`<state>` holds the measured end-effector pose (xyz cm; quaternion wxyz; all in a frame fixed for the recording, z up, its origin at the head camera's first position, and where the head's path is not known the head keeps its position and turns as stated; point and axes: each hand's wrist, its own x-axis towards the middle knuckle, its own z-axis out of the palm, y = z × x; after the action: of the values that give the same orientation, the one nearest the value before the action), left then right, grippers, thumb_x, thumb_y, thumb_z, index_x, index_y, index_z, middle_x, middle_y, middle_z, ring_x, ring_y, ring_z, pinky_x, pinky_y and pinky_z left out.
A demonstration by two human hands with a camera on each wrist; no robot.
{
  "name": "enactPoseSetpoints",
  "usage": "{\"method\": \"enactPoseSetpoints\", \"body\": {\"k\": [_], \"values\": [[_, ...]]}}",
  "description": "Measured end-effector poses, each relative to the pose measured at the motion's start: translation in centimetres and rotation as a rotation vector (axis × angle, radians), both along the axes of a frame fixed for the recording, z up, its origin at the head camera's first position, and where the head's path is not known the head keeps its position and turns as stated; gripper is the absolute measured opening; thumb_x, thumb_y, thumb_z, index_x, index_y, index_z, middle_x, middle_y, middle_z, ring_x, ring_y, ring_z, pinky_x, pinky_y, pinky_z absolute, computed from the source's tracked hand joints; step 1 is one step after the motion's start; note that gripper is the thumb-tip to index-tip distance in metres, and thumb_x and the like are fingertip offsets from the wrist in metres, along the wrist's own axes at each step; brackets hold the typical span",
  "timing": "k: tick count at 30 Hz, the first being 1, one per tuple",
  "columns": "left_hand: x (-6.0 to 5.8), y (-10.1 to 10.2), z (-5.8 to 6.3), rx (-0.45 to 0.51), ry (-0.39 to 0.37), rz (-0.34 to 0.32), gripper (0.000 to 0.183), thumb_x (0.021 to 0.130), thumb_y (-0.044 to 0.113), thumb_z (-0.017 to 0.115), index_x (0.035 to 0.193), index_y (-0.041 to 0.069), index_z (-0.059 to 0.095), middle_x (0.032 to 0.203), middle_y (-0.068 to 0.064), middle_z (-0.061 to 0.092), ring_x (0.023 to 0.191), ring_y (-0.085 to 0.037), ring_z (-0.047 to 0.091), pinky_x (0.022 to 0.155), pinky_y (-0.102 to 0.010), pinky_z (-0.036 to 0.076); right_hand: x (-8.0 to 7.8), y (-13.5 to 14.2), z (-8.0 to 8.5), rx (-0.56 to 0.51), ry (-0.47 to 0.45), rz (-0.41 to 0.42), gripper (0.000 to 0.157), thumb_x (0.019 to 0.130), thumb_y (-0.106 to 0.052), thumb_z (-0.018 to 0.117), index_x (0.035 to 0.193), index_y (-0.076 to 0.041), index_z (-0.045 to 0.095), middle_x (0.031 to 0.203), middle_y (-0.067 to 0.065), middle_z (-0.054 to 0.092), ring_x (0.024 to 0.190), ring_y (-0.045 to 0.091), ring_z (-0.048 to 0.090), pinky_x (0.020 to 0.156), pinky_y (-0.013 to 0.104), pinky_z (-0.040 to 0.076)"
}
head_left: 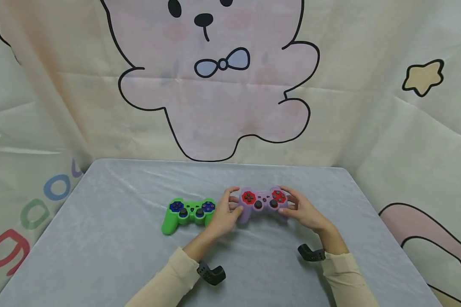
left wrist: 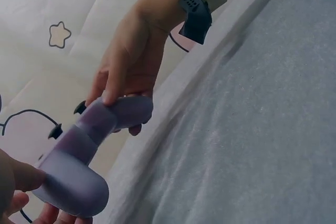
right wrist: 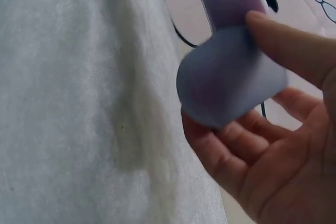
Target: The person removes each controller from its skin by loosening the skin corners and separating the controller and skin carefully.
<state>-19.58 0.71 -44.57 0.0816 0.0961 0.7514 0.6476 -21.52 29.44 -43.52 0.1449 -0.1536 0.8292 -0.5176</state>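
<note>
Cream curtains [head_left: 342, 68] printed with a pinkish bear [head_left: 223, 102] hang behind a table [head_left: 100, 256] draped in grey-blue cloth, and over it I see two bare hands sharing one purple game controller [head_left: 266, 204]. It is between their fingers, red button panels [head_left: 248, 197] showing. The left hand [head_left: 224, 217], partly curled, pinches the handle on its side; the right hand [head_left: 307, 213] has its thumb against the other handle and its fingers bent beneath. Beside the left fingers, away from the purple one, lies a green game controller [head_left: 192, 213], partly hidden by that hand.
</note>
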Motion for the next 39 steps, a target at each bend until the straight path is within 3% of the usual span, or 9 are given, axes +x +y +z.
{"method": "enactPoseSetpoints", "body": {"k": [3, 7, 10, 19, 25, 29, 33, 39], "values": [[-0.2, -0.4, 0.4, 0.002, -0.007, 0.015, 0.056, 0.098, 0.004, 0.060, 0.150, 0.014, 0.042, 0.123, -0.017, 0.055, 0.104, -0.025, 0.063, 0.080, -0.032, 0.055, 0.0, 0.0, 0.1, -0.078, -0.006, 0.037, 0.076, 0.096, -0.010, 0.068, 0.159, -0.009, 0.025, 0.148, 0.031, 0.044, 0.115, 0.017, 0.066, 0.090, 0.021, 0.054], [-0.4, -0.8, 0.7, -0.034, 0.000, -0.004, 0.056, 0.098, 0.003, 0.061, 0.151, 0.002, 0.043, 0.129, -0.020, 0.058, 0.116, -0.033, 0.063, 0.091, -0.038, 0.056, 0.1, 0.0, 0.2, -0.160, 0.001, 0.074, 0.073, 0.098, -0.005, 0.064, 0.159, -0.008, 0.023, 0.152, 0.029, 0.040, 0.116, 0.004, 0.063, 0.093, 0.020, 0.054], [-0.4, -0.8, 0.5, -0.064, 0.024, -0.040, 0.053, 0.097, 0.001, 0.061, 0.147, -0.007, 0.046, 0.133, -0.023, 0.059, 0.120, -0.037, 0.062, 0.098, -0.043, 0.054, 0.2, 0.1, 0.3, -0.157, 0.003, 0.076, 0.073, 0.098, -0.006, 0.064, 0.159, -0.009, 0.024, 0.154, 0.027, 0.037, 0.119, 0.002, 0.061, 0.094, 0.019, 0.053], [-0.5, -0.6, -0.2, -0.071, 0.022, -0.113, 0.053, 0.099, 0.008, 0.061, 0.146, -0.010, 0.045, 0.142, -0.029, 0.056, 0.130, -0.041, 0.057, 0.109, -0.048, 0.047, 0.0, 0.6, -0.2, -0.131, -0.006, 0.115, 0.073, 0.097, -0.006, 0.065, 0.157, -0.009, 0.024, 0.150, 0.019, 0.044, 0.117, 0.003, 0.062, 0.092, 0.019, 0.053], [-0.5, -0.4, -0.5, -0.096, -0.015, -0.098, 0.063, 0.095, 0.004, 0.067, 0.152, 0.000, 0.041, 0.134, -0.028, 0.061, 0.122, -0.039, 0.064, 0.102, -0.046, 0.053, -0.1, 0.5, -0.4, -0.120, -0.028, 0.132, 0.069, 0.098, -0.001, 0.060, 0.156, -0.007, 0.024, 0.148, 0.023, 0.047, 0.115, 0.008, 0.063, 0.093, 0.021, 0.052], [-0.4, -0.4, -0.4, -0.114, 0.004, -0.116, 0.076, 0.092, 0.000, 0.069, 0.158, 0.011, 0.034, 0.132, -0.028, 0.061, 0.120, -0.038, 0.064, 0.099, -0.047, 0.054, 0.1, 0.2, -0.2, -0.053, -0.040, 0.086, 0.061, 0.102, -0.012, 0.057, 0.155, -0.009, 0.029, 0.146, 0.021, 0.050, 0.116, 0.009, 0.061, 0.097, 0.027, 0.049], [-0.1, -0.5, -0.1, -0.131, 0.009, -0.143, 0.074, 0.092, -0.001, 0.068, 0.157, 0.012, 0.036, 0.135, -0.026, 0.059, 0.123, -0.037, 0.061, 0.103, -0.050, 0.051, 0.2, -0.1, 0.0, -0.007, -0.044, 0.033, 0.058, 0.103, -0.023, 0.058, 0.154, -0.010, 0.034, 0.144, 0.016, 0.053, 0.117, 0.010, 0.059, 0.099, 0.029, 0.048], [0.1, -0.4, 0.0, -0.161, 0.052, -0.200, 0.074, 0.090, -0.004, 0.066, 0.157, 0.006, 0.036, 0.139, -0.024, 0.056, 0.127, -0.037, 0.056, 0.104, -0.049, 0.050, 0.1, 0.1, 0.0, 0.002, 0.017, 0.050, 0.054, 0.103, -0.018, 0.058, 0.151, 0.000, 0.041, 0.129, 0.023, 0.063, 0.105, 0.006, 0.064, 0.090, 0.023, 0.053]]}}
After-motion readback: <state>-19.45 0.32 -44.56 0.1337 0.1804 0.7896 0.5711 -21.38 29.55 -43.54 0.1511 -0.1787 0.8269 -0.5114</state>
